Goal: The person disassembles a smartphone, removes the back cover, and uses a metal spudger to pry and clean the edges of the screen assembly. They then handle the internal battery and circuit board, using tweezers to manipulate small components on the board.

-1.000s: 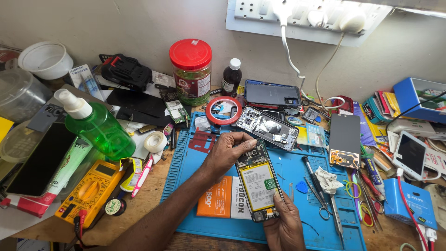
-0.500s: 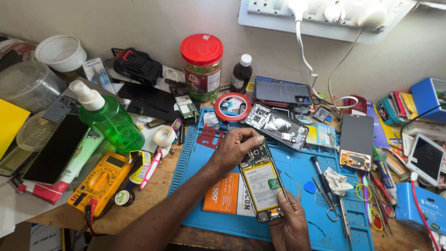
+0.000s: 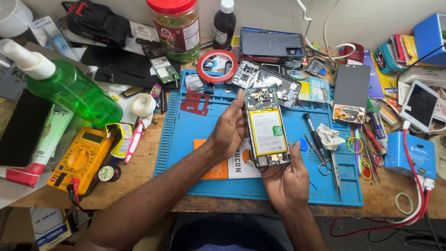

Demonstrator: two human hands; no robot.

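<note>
An opened phone (image 3: 266, 128) with its back cover off shows a yellow-framed battery and a circuit board at the top. My left hand (image 3: 228, 130) grips its left edge, fingers reaching up beside the board. My right hand (image 3: 285, 179) cups the phone's bottom end from below. Both hands hold it just above a blue work mat (image 3: 186, 139). A second opened phone (image 3: 267, 81) lies tilted on the mat behind it.
Tweezers and scissors (image 3: 320, 148) lie on the mat's right side. A yellow multimeter (image 3: 79, 158), green spray bottle (image 3: 69, 88) and white tape roll (image 3: 143, 105) sit at left. A red-lidded jar (image 3: 176, 28), dark bottle (image 3: 224, 23), red ring (image 3: 217, 66) and phone screens (image 3: 350, 93) crowd the back.
The camera has moved closer and lower over the mat. Both hands keep their hold on the opened phone, now slightly more upright.
</note>
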